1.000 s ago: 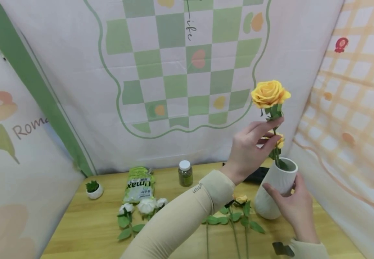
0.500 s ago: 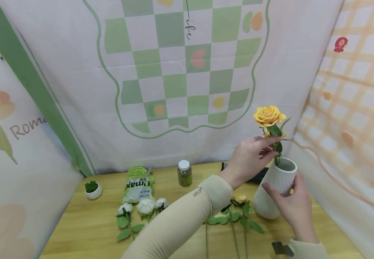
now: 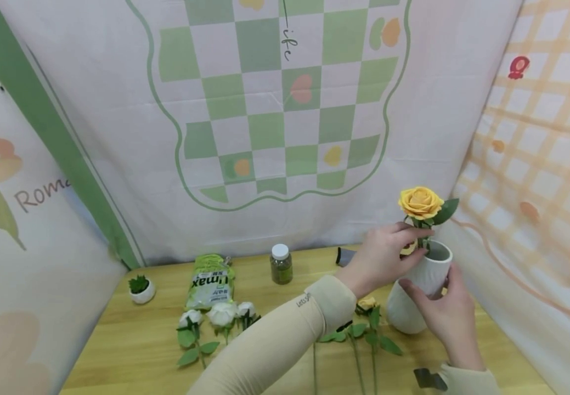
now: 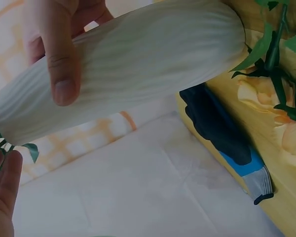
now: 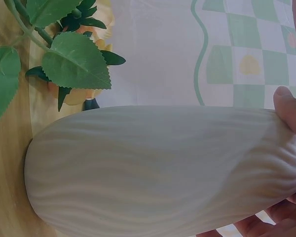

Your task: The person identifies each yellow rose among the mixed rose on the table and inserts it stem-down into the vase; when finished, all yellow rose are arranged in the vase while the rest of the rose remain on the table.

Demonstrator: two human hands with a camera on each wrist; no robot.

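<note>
My left hand [image 3: 390,252] pinches the stem of a yellow rose [image 3: 420,203] at the mouth of a white ribbed vase [image 3: 413,307]. The bloom sits just above the rim, and a dark green leaf sticks out to its right. The lower stem is hidden by the vase and fingers. Around the upper side of the vase, my right hand [image 3: 450,318] grips it, with the thumb [image 4: 63,74] across the front in the left wrist view. The vase leans to the right on the wooden table [image 3: 127,340].
Yellow roses [image 3: 367,304] with long stems lie left of the vase. White roses [image 3: 223,314] lie further left. Behind stand a lidded jar [image 3: 281,266], a green packet [image 3: 210,282] and a small potted plant [image 3: 141,289]. A dark glove [image 4: 217,126] lies near the back edge.
My left hand has moved down toward the vase's mouth with the yellow rose, whose bloom is now much lower. My right hand has stayed in place on the vase.
</note>
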